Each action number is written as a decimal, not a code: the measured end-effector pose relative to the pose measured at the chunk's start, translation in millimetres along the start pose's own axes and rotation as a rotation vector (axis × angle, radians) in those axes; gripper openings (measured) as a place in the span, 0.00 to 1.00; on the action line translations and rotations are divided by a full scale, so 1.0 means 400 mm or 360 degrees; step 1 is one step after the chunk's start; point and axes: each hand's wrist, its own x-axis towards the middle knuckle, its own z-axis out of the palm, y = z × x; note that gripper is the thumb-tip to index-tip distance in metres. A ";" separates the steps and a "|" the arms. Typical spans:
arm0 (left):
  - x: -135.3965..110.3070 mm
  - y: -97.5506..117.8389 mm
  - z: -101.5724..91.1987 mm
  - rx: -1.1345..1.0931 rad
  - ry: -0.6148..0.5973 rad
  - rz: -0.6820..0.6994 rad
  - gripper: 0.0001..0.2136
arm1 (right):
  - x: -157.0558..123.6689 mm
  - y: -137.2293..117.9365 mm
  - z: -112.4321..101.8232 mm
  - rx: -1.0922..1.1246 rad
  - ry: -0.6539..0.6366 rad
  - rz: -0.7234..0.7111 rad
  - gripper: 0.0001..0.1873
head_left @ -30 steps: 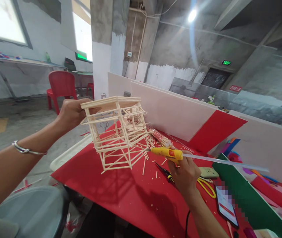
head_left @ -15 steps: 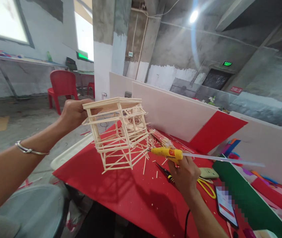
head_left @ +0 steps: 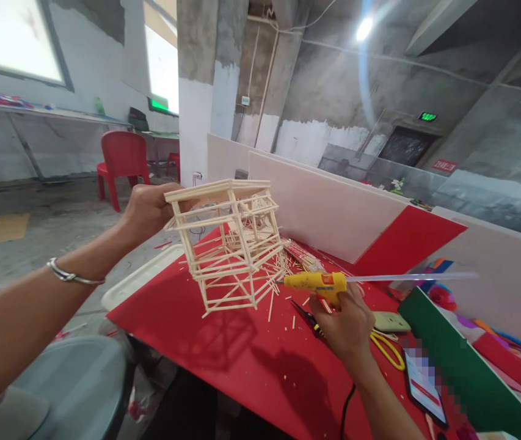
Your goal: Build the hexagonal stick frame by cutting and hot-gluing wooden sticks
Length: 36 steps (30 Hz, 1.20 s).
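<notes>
Stick frame raised between 2 bare hands. The left hand (head_left: pixel 150 205) is closed on the upper left corner of the frame (head_left: pixel 242 232); its fingertips are hidden behind the top edge. The right hand (head_left: pixel 349 324) is wrapped round the handle of a yellow glue gun (head_left: pixel 310 281).

Principal relation: the frame lies to the right of the left hand and to the upper left of the right hand, clear of the worktop (head_left: pixel 163 324), on which its shadow falls. Its posts run downward from the left hand's level and lean so that their lower ends tend toward the right hand. The gun's long axis is nearly level, nozzle toward the lower right edge of the frame, at about a right angle to the posts; whether nozzle and wood touch cannot be told. The left hand is the nearer, being in contact; the right reaches the frame only through the gun. A clear glue stick (head_left: pixel 416 277) projects from the gun's rear, away from the left hand.

Surroundings: loose sticks (head_left: pixel 270 305) lie beyond the hands, pliers (head_left: pixel 306 315) just left of the right hand, and a phone (head_left: pixel 426 388) to its right.
</notes>
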 end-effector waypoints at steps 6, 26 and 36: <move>-0.009 0.027 0.015 0.0030 0.0156 0.0074 0.12 | 0.004 -0.017 -0.034 0.0171 -0.0029 0.0080 0.12; -0.029 0.078 0.009 0.0190 0.0365 0.0375 0.06 | -0.013 -0.036 -0.051 0.0104 -0.0217 0.0009 0.12; -0.068 0.066 0.005 -0.0047 0.0402 0.0124 0.11 | -0.003 -0.050 -0.059 0.0312 -0.0227 -0.0037 0.07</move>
